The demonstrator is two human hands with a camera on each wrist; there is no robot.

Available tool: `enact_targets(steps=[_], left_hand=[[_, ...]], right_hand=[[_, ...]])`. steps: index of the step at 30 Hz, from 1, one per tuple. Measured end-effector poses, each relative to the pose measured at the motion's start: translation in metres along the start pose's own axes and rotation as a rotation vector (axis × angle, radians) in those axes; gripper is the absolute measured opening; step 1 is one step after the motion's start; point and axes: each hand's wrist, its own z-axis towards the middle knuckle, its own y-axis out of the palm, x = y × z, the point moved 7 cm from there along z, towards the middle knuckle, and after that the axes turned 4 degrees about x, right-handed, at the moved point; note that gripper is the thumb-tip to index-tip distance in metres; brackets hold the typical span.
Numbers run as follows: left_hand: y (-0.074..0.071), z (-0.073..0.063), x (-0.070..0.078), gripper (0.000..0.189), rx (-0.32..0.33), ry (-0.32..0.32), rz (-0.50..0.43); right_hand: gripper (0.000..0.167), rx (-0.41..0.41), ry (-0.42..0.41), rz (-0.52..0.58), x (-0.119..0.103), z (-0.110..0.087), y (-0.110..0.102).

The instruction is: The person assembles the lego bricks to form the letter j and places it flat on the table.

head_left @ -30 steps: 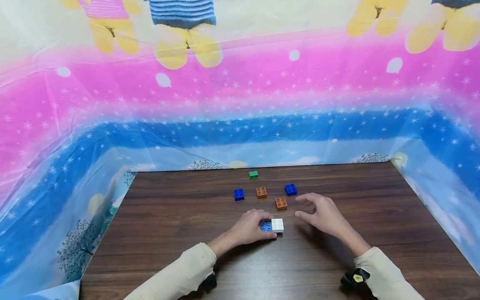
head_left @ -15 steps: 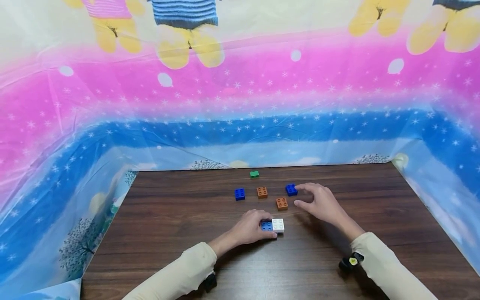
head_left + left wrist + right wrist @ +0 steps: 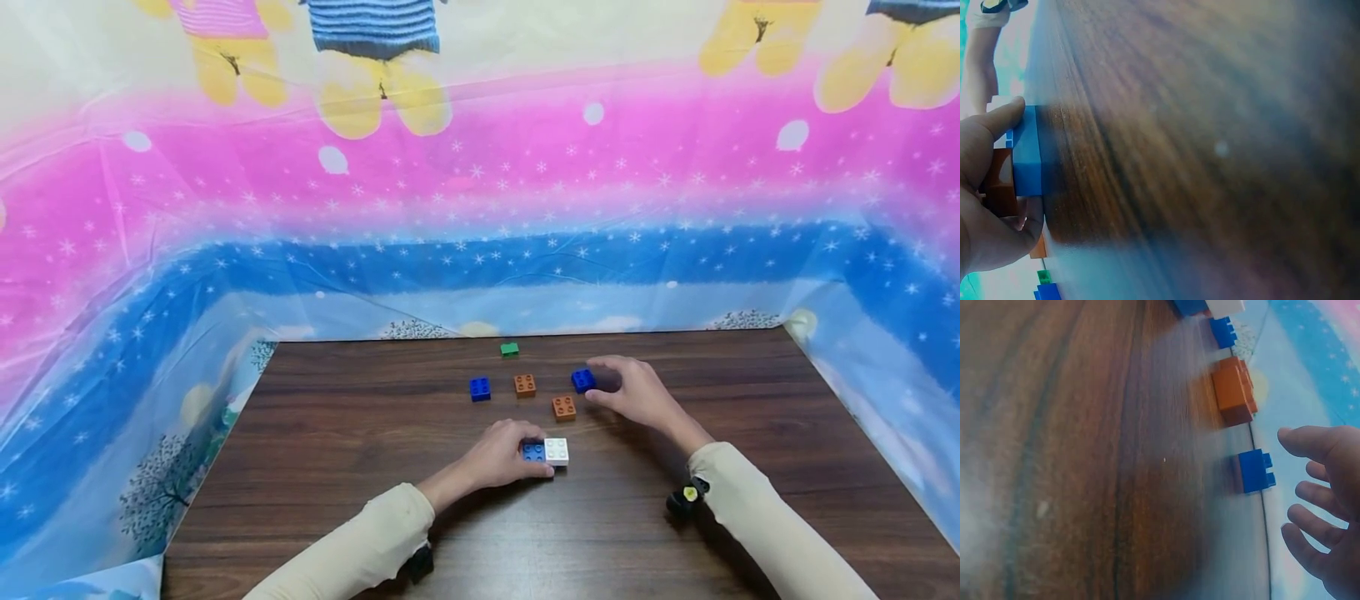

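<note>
My left hand (image 3: 501, 454) grips a lighter blue toy brick (image 3: 533, 452) at the front middle of the table, fingers and thumb on opposite sides. A white brick (image 3: 556, 452) is on its right end. In the left wrist view a brown brick (image 3: 1000, 181) sits against the studded side of the blue brick (image 3: 1027, 150), partly covered by the palm. Farther back, my right hand (image 3: 637, 393) is beside a dark blue brick (image 3: 582, 381), thumb and fingers spread. The right wrist view shows a gap between those fingers and the dark blue brick (image 3: 1254, 470).
An orange-brown brick (image 3: 564, 407) lies just in front of the dark blue one. Another orange-brown brick (image 3: 524, 385), a second dark blue brick (image 3: 480, 389) and a small green brick (image 3: 509, 349) lie behind. A printed cloth (image 3: 480, 258) walls the wooden table (image 3: 337, 417).
My right hand has moved forward and a little left, up to the dark blue brick. The left hand and its bricks have stayed in place.
</note>
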Motion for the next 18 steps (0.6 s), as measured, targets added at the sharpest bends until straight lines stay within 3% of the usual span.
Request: enact_targets(steps=[18], left_hand=[[0.001,0.0,-0.001,0.049,-0.009,-0.007,-0.014]], right_hand=[[0.055,-0.065,0.071,0.012,0.015,0.015,0.024]])
